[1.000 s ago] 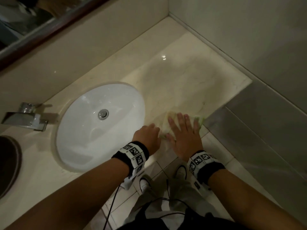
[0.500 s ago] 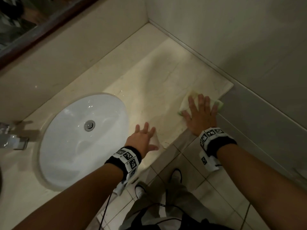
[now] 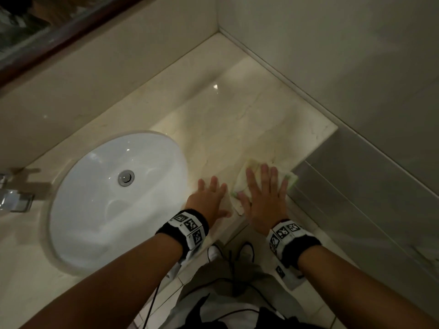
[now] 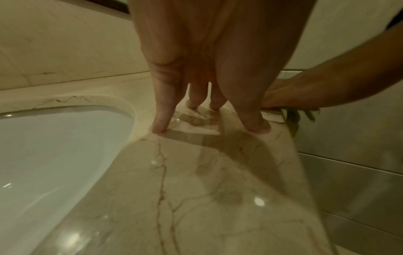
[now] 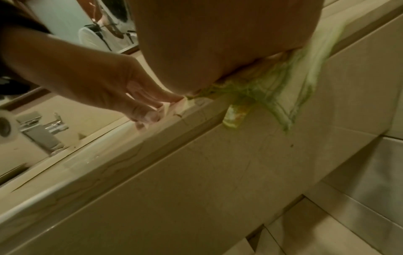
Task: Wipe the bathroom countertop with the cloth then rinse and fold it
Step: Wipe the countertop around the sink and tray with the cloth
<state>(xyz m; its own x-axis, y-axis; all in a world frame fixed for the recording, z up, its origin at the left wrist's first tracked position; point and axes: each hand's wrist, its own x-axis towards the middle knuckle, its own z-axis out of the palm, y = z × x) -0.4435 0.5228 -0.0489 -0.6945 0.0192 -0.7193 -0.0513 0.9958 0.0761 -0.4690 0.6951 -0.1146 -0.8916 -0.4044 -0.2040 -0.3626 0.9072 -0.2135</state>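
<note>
A pale yellow cloth with a green edge [image 3: 247, 176] lies flat on the cream marble countertop [image 3: 237, 119] near its front edge, right of the basin. My right hand [image 3: 263, 195] presses on it with straight, spread fingers. In the right wrist view the cloth [image 5: 283, 89] hangs partly over the counter's front edge under my palm. My left hand [image 3: 209, 198] rests just left of the cloth, fingers straight. In the left wrist view its fingertips [image 4: 159, 129] touch the bare marble.
An oval white basin [image 3: 114, 200] with a metal drain [image 3: 126, 178] sits left of the hands. A chrome tap [image 3: 14, 198] stands at the far left. Walls close the counter at the back and right. Grey panels [image 3: 368, 210] drop below its right end.
My right hand has slid the cloth back along the front edge from the counter's right end towards the left hand. The left hand stays beside the basin.
</note>
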